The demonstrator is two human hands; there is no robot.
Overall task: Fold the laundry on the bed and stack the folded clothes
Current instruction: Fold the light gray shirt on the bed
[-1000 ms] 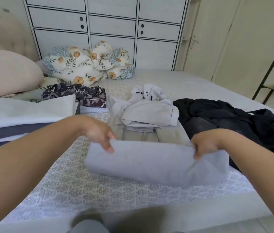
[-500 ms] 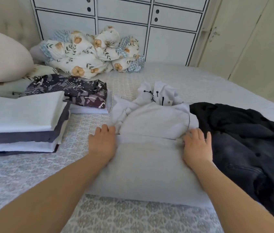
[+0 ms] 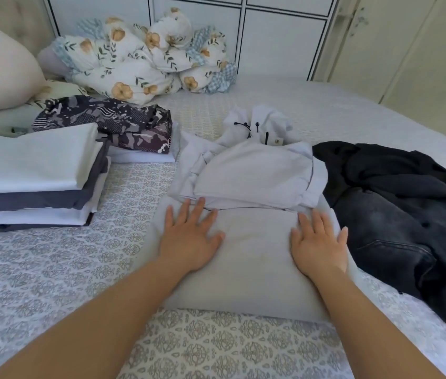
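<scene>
A folded pale grey garment (image 3: 252, 263) lies flat on the patterned bed cover in front of me. My left hand (image 3: 191, 236) presses on its left part with fingers spread and straight. My right hand (image 3: 319, 242) presses flat on its right part the same way. Just beyond the fingertips sits a loosely folded white hooded top (image 3: 254, 170) with black drawstrings. At the left stands a stack of folded white and dark grey clothes (image 3: 33, 179). Behind the stack lies a folded dark patterned garment (image 3: 112, 124) on a white piece.
A heap of unfolded black and dark denim clothes (image 3: 407, 209) covers the bed at the right, touching the pale garment's edge. A floral quilt bundle (image 3: 145, 56) and a beige pillow (image 3: 0, 72) lie at the head. White cabinets stand behind.
My hands laid the folded half of the pale garment down, released its edge and now lie flat on it. The view has moved closer and lower.
</scene>
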